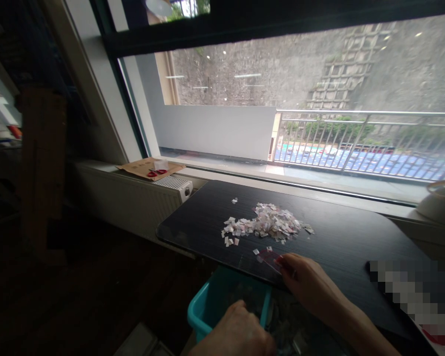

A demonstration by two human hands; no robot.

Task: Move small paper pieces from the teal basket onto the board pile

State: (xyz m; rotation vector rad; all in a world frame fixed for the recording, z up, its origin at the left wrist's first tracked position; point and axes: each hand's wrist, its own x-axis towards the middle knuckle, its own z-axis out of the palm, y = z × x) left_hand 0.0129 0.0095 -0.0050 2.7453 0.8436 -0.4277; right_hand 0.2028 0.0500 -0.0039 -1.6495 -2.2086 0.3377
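Pinched in my right hand (300, 277) is a thin, see-through reddish plastic piece (270, 259). It lies at the near edge of the dark table (333, 232), close to a few loose paper bits (256, 251). Farther back on the tabletop is a heap of small whitish paper pieces (274, 221). Below the table edge, my left hand (237, 331) is at the teal bin (200, 316), back of the hand up and fingers curled. Whatever those fingers hold, if anything, is hidden. The bin's inside is dim, with pale bits faintly visible.
Left of the table, red-handled scissors (157, 173) rest on brown paper (135, 168) above a white radiator (133, 198). A window with a sill (230, 173) runs behind. A blurred-out object (411, 296) lies at the right. A cardboard box (40, 173) stands far left.
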